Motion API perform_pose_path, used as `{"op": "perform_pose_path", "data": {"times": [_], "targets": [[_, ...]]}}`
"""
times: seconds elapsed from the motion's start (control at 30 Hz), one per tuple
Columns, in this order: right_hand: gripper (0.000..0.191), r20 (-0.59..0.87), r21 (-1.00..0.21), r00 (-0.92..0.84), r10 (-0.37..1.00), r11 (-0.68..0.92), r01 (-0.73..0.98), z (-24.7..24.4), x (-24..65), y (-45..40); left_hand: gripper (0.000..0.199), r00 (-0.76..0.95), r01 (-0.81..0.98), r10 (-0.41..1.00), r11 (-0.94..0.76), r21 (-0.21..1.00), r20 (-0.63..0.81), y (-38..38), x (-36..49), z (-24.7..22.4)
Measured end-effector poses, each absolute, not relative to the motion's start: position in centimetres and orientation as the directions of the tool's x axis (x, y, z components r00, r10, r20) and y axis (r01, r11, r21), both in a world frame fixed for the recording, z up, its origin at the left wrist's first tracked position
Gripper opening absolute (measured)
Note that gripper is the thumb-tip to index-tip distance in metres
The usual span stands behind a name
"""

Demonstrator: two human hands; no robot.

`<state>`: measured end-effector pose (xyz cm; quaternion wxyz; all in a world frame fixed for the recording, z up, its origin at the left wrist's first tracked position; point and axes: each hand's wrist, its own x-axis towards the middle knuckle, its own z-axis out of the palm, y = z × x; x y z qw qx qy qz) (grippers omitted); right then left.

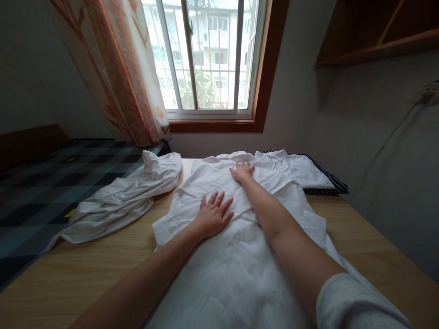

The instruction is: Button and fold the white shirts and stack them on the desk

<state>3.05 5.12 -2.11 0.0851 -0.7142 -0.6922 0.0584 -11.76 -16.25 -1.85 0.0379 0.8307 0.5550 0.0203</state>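
Note:
A white shirt (226, 256) lies spread out over the wooden table (113, 269), its collar end toward the window. On its middle my left hand (214, 214) rests flat with the fingers spread. Farther up, near the far end of the shirt, my right hand (243, 171) presses down with its fingers apart. Neither hand grips anything. Creases run across the cloth around both hands. My forearms cover part of the shirt, and its nearest part runs out of view at the bottom.
A crumpled white garment (126, 194) lies at the table's left edge, partly over the plaid-covered bed (30, 192). At the far right is a folded white garment (305, 171) on dark striped cloth (338, 183). Behind stand a window (209, 59) and a curtain (120, 68).

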Motion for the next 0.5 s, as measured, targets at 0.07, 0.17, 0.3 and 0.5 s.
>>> {"op": "perform_pose_path", "data": {"times": [0.07, 0.17, 0.3, 0.5], "targets": [[0.066, 0.019, -0.277, -0.049, 0.999, 0.052, 0.959, -1.6, 4.3, 5.6, 0.061, 0.384, 0.92, 0.923, -0.382, 0.09, -0.001, -16.2, -11.8, -1.9], [0.057, 0.078, -0.417, -0.189, 0.979, 0.204, 0.886, -0.6, 6.9, 5.6, 0.061, 0.39, 0.916, 0.921, -0.389, 0.099, 0.01, -16.2, -11.7, -1.9], [0.051, 0.181, -0.471, -0.225, 0.957, 0.285, 0.835, 1.1, 10.3, 4.1, 0.061, 0.383, 0.919, 0.924, -0.382, 0.1, 0.002, -16.2, -11.6, -1.8], [0.048, 0.339, -0.293, -0.437, 0.833, 0.534, 0.793, 2.4, 13.9, -3.9, 0.061, 0.38, 0.919, 0.925, -0.38, 0.106, 0.016, -15.9, -11.6, -1.9]]}}
